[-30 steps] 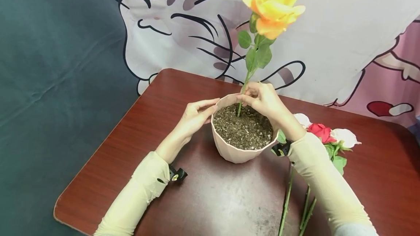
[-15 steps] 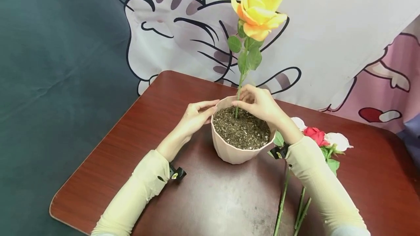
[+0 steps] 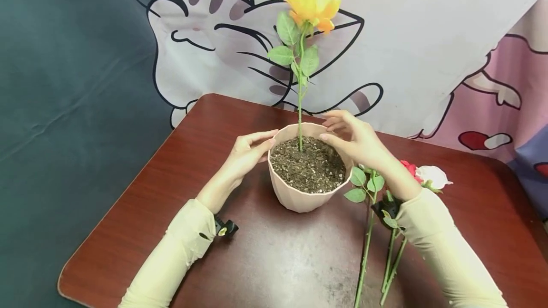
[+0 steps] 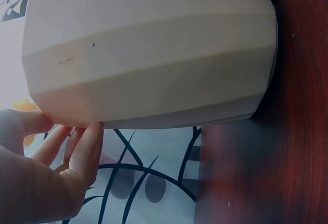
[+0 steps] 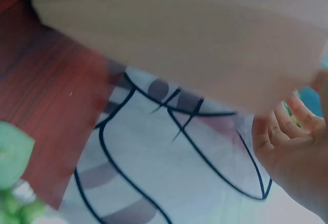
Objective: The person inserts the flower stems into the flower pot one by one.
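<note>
Apparently at release stage for yellow rose (image 3: 314,6), upright in pot (image 3: 299,197) near table's (image 3: 257,263) far edge, with right hand (image 3: 357,139) parted and unloaded, left hand (image 3: 245,153) straight-fingered against pot; next, probably firm soil (image 3: 306,171)

The head view looks forward and down from the near side of the pale pink faceted flowerpot (image 3: 296,199), well back from it. The left wrist view, rolled sideways, faces the flowerpot's wall closely from its left; the right wrist view mirrors that from its right. Both share the cat-print backdrop (image 3: 201,70) behind the flowerpot.
</note>
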`<state>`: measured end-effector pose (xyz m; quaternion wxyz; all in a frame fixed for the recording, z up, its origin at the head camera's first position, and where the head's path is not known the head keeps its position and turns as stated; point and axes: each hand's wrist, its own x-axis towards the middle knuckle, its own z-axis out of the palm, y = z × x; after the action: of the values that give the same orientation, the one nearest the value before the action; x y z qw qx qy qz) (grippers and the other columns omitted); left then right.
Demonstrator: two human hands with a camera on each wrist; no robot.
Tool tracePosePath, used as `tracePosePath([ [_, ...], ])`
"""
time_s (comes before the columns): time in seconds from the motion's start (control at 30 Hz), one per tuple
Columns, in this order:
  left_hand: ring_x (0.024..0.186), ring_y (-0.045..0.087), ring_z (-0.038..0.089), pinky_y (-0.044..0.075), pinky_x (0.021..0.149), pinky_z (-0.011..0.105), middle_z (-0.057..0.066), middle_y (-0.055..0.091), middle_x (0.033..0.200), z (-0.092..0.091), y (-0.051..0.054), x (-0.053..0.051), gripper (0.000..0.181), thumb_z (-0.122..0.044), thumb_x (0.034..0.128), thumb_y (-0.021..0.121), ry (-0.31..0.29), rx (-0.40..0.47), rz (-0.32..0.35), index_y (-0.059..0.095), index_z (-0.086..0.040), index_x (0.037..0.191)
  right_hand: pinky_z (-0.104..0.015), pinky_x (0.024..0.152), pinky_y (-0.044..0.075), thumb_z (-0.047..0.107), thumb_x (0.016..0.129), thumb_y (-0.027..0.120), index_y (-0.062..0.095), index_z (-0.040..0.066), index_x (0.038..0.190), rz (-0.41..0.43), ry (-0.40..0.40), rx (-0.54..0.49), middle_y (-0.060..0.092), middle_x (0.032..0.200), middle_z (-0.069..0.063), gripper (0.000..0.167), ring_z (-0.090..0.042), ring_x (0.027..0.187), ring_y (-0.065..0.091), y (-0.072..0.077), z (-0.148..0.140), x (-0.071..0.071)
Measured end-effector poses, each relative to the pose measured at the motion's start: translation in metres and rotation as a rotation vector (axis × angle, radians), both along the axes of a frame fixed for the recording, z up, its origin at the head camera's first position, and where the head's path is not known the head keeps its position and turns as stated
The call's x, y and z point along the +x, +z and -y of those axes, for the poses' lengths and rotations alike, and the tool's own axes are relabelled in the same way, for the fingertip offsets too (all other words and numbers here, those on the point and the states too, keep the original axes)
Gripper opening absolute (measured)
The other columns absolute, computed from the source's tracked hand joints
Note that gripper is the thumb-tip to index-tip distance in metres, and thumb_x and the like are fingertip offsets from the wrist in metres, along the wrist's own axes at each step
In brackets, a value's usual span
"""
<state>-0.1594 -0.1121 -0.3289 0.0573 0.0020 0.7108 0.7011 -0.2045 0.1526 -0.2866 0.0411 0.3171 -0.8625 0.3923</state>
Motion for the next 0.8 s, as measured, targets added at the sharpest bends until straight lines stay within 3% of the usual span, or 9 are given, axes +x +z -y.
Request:
tracePosePath([
  [0.23,0.098,0.061,0.01,0.051,0.084,0.029,0.007,0.062,0.119,0.0,0.0,0.001,0.034,-0.019,0.0919,0.061,0.003,-0.008,0.024,0.061,-0.016,0.126,-0.016,0.079,0.046,0.018,0.09,0.064,0.053,0.018,0.126,0.01,-0.106,0.018,0.064,0.109,0.0,0.038,-0.002,0.094,0.06,-0.004,-0.044,0.017],
  [0.63,0.098,0.061,0.01,0.052,0.079,0.024,0.006,0.062,0.12,0.002,0.0,0.0,0.035,-0.021,0.0917,0.061,0.001,-0.009,0.026,0.061,-0.017,0.126,-0.01,0.07,0.044,0.012,0.086,0.068,0.054,0.019,0.126,0.068,-0.266,0.024,0.061,0.104,0.015,0.043,0.006,0.091,0.057,-0.011,-0.098,0.046],
  [0.8,0.103,0.059,0.012,0.052,0.082,0.025,0.008,0.06,0.122,0.003,-0.002,-0.001,0.036,-0.021,0.0924,0.06,-0.015,0.03,0.047,0.06,-0.015,0.127,-0.009,0.07,0.046,0.005,0.082,0.071,0.053,0.013,0.126,0.061,-0.256,0.035,0.061,0.101,0.016,0.047,0.004,0.088,0.058,-0.027,-0.116,0.06],
])
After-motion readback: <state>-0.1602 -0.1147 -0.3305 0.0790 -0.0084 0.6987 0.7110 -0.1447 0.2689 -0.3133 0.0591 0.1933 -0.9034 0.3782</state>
